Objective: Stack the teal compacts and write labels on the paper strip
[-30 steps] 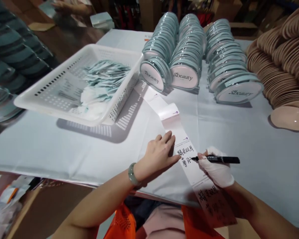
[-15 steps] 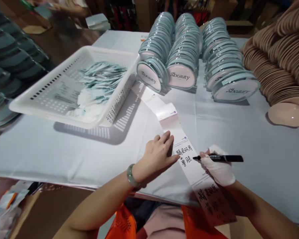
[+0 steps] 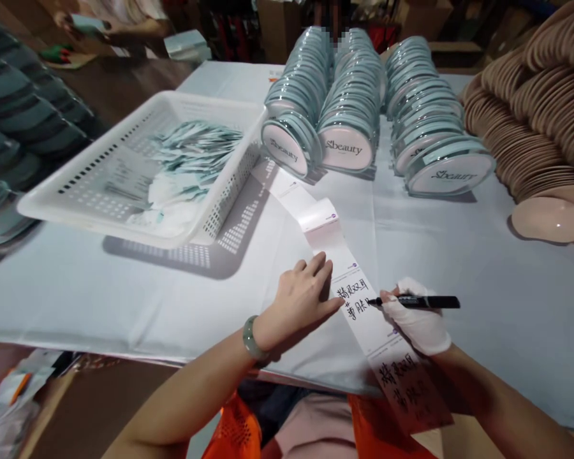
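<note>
A long strip of white labels (image 3: pixel 363 335) runs down the table and hangs over its front edge. Black handwritten characters stand on two of its labels. My right hand (image 3: pixel 418 319), in a white fingerless glove, grips a black marker (image 3: pixel 430 302), whose tip touches the second line of writing. Bare, with a green bangle (image 3: pixel 252 338) at the wrist, my left hand (image 3: pixel 303 293) lies flat with fingers stretched, thumb and fingertips at the strip's left edge.
A white plastic basket (image 3: pixel 110 220) with pale green packets stands at left. Rows of clear-wrapped oval "beauty" packs (image 3: pixel 347 150) fill the back. Stacked brown oval pieces (image 3: pixel 530 134) are at right, with one loose beige piece (image 3: pixel 550 220). A person's arm (image 3: pixel 138 27) shows far left.
The marker has added strokes at the end of the second line of writing. My left hand stays in place. Across the table, the other person's hands have moved.
</note>
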### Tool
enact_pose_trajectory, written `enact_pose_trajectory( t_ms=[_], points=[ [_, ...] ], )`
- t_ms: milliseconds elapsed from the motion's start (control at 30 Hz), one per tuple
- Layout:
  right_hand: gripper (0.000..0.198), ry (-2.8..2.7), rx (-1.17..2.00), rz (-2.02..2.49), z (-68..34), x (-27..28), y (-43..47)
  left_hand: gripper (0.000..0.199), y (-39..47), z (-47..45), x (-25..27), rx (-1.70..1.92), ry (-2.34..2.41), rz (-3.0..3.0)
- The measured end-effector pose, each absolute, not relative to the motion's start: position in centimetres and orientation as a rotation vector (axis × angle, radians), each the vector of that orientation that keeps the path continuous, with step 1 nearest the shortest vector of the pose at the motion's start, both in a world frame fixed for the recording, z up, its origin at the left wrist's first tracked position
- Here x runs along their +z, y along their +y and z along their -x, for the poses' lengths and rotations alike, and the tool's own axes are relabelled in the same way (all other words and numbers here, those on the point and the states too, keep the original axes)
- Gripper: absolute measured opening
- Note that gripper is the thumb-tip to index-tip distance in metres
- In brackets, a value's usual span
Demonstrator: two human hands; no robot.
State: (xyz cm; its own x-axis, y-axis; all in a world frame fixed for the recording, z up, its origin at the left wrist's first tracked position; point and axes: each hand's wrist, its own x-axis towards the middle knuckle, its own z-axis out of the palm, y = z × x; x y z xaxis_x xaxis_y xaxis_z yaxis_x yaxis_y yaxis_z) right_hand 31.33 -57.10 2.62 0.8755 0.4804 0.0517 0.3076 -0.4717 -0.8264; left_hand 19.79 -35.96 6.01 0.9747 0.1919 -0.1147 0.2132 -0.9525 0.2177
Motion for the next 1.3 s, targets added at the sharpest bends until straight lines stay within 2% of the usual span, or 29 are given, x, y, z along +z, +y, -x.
enact_pose_trajectory(
  t_ms=[167, 367, 800, 1300],
  points=[
    [0.035, -0.590, 0.162, 2.097, -31.5, 3.5, -56.4, 0.063, -36.0, -19.7, 6.0, -0.119, 0.296, -2.900],
    [0.042, -0.405, 0.537, 1.900, -30.3, 4.4, -57.2, 0.070, -36.4, -19.7, 6.1, -0.112, 0.315, -2.905],
    [0.038, -0.559, 0.332, 2.106, -29.3, 4.2, -57.9, 0.071, -36.3, -19.8, 6.0, -0.108, 0.318, -2.884],
    [0.037, -0.388, 0.488, 1.942, -29.5, 3.2, -59.1, 0.073, -36.3, -19.9, 5.9, -0.154, 0.321, -2.877]
  ],
)
